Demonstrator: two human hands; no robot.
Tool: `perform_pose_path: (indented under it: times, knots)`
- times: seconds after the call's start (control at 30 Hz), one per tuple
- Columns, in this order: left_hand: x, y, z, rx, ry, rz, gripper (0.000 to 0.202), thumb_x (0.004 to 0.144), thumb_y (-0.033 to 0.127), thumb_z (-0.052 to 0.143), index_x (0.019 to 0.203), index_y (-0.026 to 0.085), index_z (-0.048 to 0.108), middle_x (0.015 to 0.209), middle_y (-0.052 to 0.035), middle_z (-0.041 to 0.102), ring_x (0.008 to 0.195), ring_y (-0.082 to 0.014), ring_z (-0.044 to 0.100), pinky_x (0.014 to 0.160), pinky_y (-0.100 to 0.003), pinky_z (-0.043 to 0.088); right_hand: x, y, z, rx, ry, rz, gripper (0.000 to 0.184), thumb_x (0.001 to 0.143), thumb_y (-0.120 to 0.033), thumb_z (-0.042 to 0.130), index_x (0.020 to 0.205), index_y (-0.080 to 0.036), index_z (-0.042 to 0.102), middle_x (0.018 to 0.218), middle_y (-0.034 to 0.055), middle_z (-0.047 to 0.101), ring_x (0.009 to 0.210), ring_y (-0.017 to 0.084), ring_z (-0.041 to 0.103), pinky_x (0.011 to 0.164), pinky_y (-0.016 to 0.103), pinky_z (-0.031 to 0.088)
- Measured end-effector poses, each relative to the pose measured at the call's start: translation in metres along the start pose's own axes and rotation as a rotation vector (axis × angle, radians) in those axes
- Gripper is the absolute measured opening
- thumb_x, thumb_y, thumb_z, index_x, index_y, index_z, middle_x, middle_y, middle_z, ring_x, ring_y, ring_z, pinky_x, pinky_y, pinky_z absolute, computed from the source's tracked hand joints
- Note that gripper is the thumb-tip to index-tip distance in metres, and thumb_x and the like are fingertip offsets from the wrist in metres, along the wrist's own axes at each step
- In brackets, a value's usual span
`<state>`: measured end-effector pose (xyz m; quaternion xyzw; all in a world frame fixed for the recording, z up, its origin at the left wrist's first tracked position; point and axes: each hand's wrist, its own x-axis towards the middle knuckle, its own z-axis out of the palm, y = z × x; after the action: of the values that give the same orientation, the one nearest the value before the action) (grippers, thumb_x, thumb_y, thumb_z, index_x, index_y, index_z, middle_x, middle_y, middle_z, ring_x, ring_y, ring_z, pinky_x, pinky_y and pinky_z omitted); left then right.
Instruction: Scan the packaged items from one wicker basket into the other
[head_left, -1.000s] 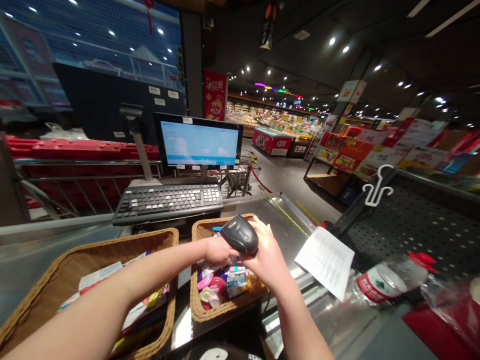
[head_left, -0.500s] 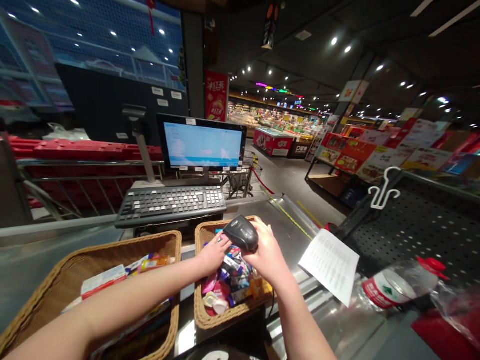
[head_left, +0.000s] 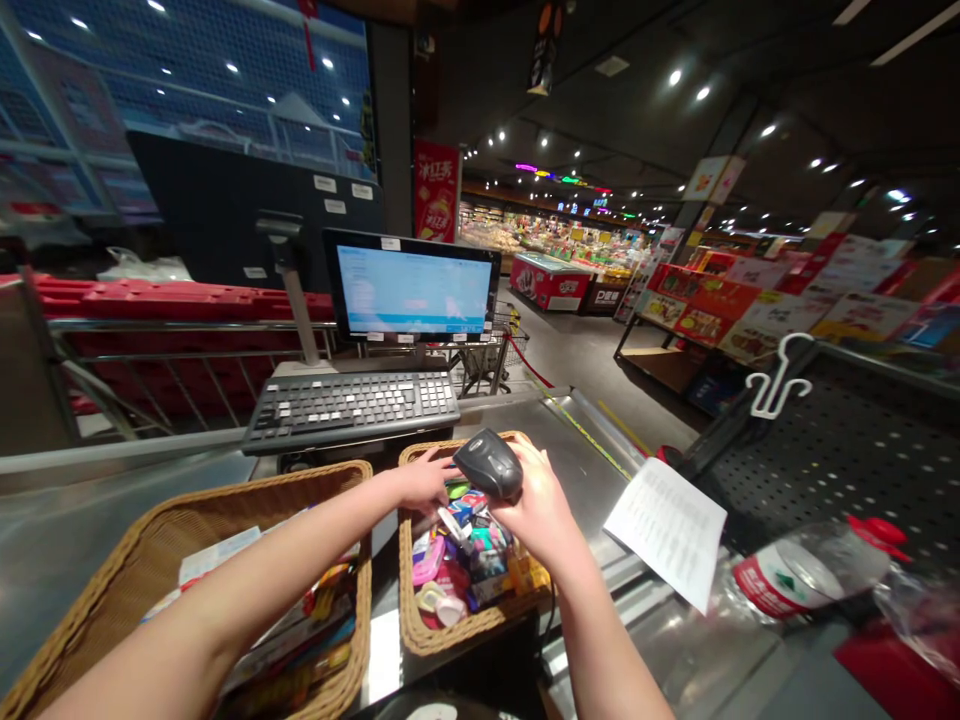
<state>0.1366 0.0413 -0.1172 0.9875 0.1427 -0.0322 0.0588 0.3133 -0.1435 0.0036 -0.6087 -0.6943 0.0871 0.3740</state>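
Note:
My right hand [head_left: 538, 502] is closed round a black handheld barcode scanner [head_left: 488, 465], held over a small wicker basket [head_left: 435, 632] full of small colourful packets [head_left: 466, 545]. My left hand [head_left: 421, 480] reaches into the far side of that basket, fingers curled down among the packets; what it grips, if anything, is hidden. A larger wicker basket [head_left: 161, 525] with flat packaged goods sits to the left, under my left forearm.
A black keyboard [head_left: 352, 408] and a lit monitor [head_left: 416, 290] stand behind the baskets on the steel checkout counter [head_left: 577, 450]. A printed sheet [head_left: 666, 530], a plastic bottle with a red cap [head_left: 806, 565] and a black perforated panel [head_left: 847, 450] are on the right. Store aisles lie beyond.
My left hand has moved from beside the scanner to the basket's far rim and into the packets. The scanner and right hand stay about in place; the view shifted slightly.

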Motion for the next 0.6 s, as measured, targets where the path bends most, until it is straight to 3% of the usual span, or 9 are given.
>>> perform_pose_path:
  times: [0.27, 0.6]
  knots:
    - [0.001, 0.001, -0.001, -0.079, -0.074, 0.033, 0.011, 0.071, 0.029, 0.076, 0.080, 0.033, 0.077, 0.119, -0.0026, 0.067, 0.136, -0.0318, 0.036, 0.115, -0.063, 0.007, -0.008, 0.000, -0.001, -0.004, 0.018, -0.006, 0.049, 0.067, -0.013, 0.061, 0.115, -0.021, 0.062, 0.121, 0.0084, 0.065, 0.125, 0.030, 0.052, 0.113, 0.054, 0.030]
    - [0.000, 0.007, -0.008, -0.112, -0.114, -0.003, 0.022, 0.067, 0.020, 0.078, 0.084, 0.034, 0.077, 0.119, -0.0020, 0.068, 0.136, -0.0344, 0.038, 0.110, -0.072, 0.003, -0.012, -0.006, -0.001, -0.015, 0.009, 0.002, 0.049, 0.068, -0.015, 0.063, 0.116, -0.021, 0.062, 0.123, 0.0090, 0.065, 0.129, 0.030, 0.050, 0.115, 0.058, 0.024]
